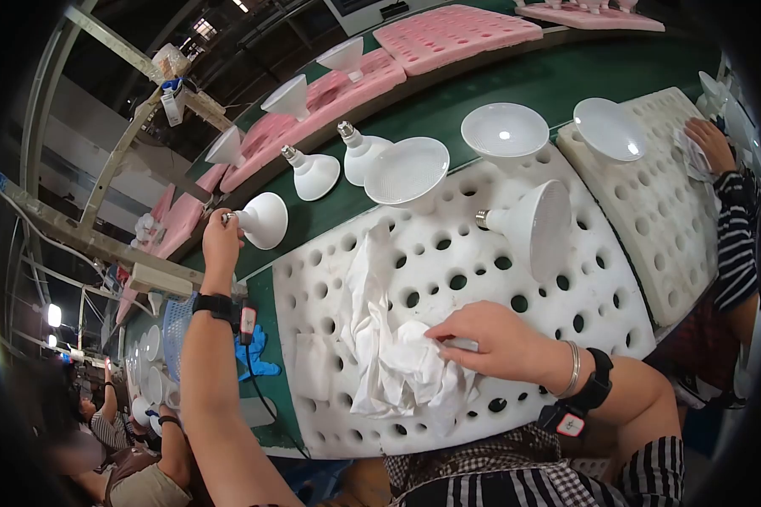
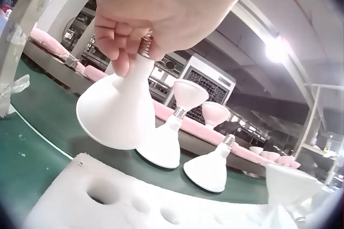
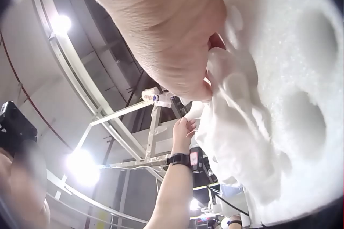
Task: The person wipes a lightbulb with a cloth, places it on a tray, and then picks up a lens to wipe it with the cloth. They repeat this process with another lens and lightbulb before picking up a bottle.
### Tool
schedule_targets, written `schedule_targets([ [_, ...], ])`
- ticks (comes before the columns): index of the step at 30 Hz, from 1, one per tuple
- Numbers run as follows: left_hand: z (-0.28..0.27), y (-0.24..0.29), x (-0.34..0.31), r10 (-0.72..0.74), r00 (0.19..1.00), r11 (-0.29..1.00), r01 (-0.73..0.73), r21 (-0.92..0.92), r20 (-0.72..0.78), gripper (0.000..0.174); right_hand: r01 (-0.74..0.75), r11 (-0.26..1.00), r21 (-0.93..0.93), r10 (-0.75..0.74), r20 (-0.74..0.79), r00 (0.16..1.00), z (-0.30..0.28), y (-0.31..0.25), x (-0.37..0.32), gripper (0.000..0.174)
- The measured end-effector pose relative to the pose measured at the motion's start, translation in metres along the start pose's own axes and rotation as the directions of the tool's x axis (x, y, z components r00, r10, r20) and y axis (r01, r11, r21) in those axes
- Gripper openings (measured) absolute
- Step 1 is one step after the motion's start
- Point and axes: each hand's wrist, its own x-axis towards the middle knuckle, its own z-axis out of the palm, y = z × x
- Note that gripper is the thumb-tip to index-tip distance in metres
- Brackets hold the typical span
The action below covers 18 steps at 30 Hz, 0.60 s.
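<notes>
My left hand [image 1: 222, 247] pinches the metal screw base of a white bulb [image 1: 265, 221] over the green surface. The left wrist view shows that bulb [image 2: 121, 108] hanging base up from the fingers of the hand [image 2: 156, 14], its wide face downward. My right hand [image 1: 503, 340] grips a crumpled white cloth [image 1: 389, 363] lying on the white foam board [image 1: 313, 287]. In the right wrist view the cloth [image 3: 236, 127] bunches under the fingers of the hand [image 3: 166, 35]. Two bulbs [image 1: 316, 176] stand base up on the green surface beside the board.
Further bulbs [image 1: 407, 169] sit in the board, one lying tilted [image 1: 543, 228]. Behind run pink foam blocks [image 1: 457, 38] with bulbs. At right, another person's hand [image 1: 712, 145] touches a cloth by a second foam board [image 1: 651, 203]. A blue glove [image 1: 260, 355] lies at left.
</notes>
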Motion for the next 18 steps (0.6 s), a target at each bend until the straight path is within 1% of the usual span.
schedule_targets([
  [3, 0.019, -0.012, 0.013, 0.009, 1.000, 1.000, -0.009, -0.022, -0.019, 0.027, -0.011, 1.000, -0.006, 0.011, 0.061, 0.998, -0.003, 0.000, 0.002, 0.026],
  [4, 0.025, -0.017, 0.016, 0.002, 1.000, 0.998, -0.003, -0.063, -0.027, 0.028, -0.007, 1.000, 0.006, 0.007, 0.055, 0.998, -0.003, 0.001, 0.001, 0.026],
  [7, 0.034, -0.028, 0.020, -0.018, 1.000, 0.997, 0.019, -0.071, 0.018, 0.030, -0.004, 1.000, 0.022, 0.002, 0.051, 0.999, -0.003, 0.000, 0.000, 0.027],
  [8, 0.036, -0.030, 0.020, -0.017, 1.000, 0.996, 0.018, -0.086, 0.019, 0.035, 0.000, 1.000, 0.018, -0.001, 0.048, 0.999, -0.004, 0.000, 0.000, 0.027],
  [9, 0.035, -0.027, 0.019, -0.017, 1.000, 0.996, 0.019, -0.083, 0.019, 0.035, 0.001, 1.000, 0.020, -0.002, 0.048, 0.999, -0.004, 0.001, 0.000, 0.027],
  [11, 0.032, -0.020, 0.016, -0.028, 0.999, 0.997, 0.031, 0.076, -0.037, 0.041, 0.000, 1.000, 0.002, 0.000, 0.049, 0.999, -0.004, 0.000, -0.001, 0.027],
  [12, 0.030, -0.016, 0.013, -0.028, 0.999, 0.997, 0.031, 0.076, -0.036, 0.041, -0.001, 1.000, 0.003, 0.000, 0.049, 0.999, -0.004, 0.001, -0.001, 0.027],
  [14, 0.026, -0.007, 0.008, 0.055, 0.992, 0.973, -0.028, 0.227, -0.115, 0.040, 0.011, 1.000, 0.013, -0.011, 0.028, 1.000, -0.003, 0.001, -0.002, 0.026],
  [15, 0.026, 0.001, 0.004, 0.059, 0.991, 0.973, -0.031, 0.229, -0.116, 0.040, 0.012, 1.000, 0.014, -0.013, 0.025, 1.000, -0.003, 0.001, -0.002, 0.026],
  [17, 0.034, 0.017, -0.008, 0.221, 0.969, 0.975, -0.223, -0.006, -0.112, 0.035, 0.022, 1.000, 0.000, -0.022, 0.027, 0.999, -0.003, 0.002, -0.002, 0.026],
  [18, 0.039, 0.046, -0.026, 0.257, 0.965, 0.961, -0.261, -0.092, -0.059, 0.031, 0.026, 1.000, 0.000, -0.026, 0.027, 0.999, -0.003, 0.003, -0.003, 0.026],
])
